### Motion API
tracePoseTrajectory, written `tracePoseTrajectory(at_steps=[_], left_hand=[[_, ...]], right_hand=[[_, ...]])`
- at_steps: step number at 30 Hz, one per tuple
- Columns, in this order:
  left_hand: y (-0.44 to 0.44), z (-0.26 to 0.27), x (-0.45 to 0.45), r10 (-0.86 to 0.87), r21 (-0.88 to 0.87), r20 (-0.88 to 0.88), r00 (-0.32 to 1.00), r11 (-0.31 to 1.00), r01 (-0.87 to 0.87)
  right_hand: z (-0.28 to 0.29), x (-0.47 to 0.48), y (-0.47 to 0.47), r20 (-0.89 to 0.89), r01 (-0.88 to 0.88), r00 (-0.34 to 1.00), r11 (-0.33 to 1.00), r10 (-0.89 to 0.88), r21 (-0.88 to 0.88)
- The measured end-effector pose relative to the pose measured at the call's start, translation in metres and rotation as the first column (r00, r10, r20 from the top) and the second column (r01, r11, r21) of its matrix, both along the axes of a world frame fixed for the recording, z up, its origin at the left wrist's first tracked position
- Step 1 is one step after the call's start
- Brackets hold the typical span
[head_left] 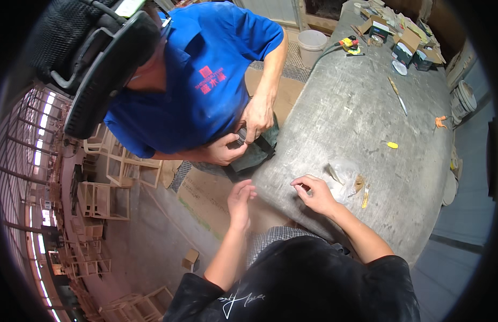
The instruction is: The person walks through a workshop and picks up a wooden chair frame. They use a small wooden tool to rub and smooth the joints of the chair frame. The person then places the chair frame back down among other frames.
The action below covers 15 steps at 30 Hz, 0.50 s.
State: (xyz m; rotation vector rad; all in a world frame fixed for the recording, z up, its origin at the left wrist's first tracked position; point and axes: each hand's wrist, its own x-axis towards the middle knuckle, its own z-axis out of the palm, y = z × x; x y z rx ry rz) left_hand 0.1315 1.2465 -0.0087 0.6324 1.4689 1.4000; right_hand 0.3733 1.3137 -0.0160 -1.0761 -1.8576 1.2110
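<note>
My left hand (pixel 239 205) is raised just off the near left corner of the padded grey worktable (pixel 365 120), with its fingers loosely bent and nothing seen in them. Over the table edge is my right hand (pixel 316 195); its fingers curl towards the thumb with a gap between, and I see no object there. Beside it lies a clear plastic bag (pixel 343 173). Just right of the bag are a small brown scrap (pixel 359 183) and a yellow-handled tool (pixel 365 196). A yellow object (pixel 392 145) lies farther up the table.
A co-worker in a blue shirt (pixel 192 80) stands close on the left, both hands at a dark strap (pixel 264 145). Farther along the table lie a long thin tool (pixel 398 96), a power sander (pixel 351 45) and opened boxes (pixel 406 44). Wooden frames (pixel 104 201) stand on the floor.
</note>
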Motion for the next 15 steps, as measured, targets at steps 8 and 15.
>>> tracePoseTrajectory(at_steps=[8, 15], left_hand=[[-0.005, 0.009, 0.002, 0.041, -0.010, -0.021, 0.999, 0.999, -0.041], [-0.013, 0.004, -0.001, 0.067, -0.011, -0.014, 0.998, 0.998, -0.067]], right_hand=[[-0.004, 0.004, 0.010, -0.044, 0.020, 0.999, 0.997, -0.023, -0.069], [-0.008, 0.008, 0.013, -0.038, 0.018, 0.999, 0.982, -0.026, -0.186]])
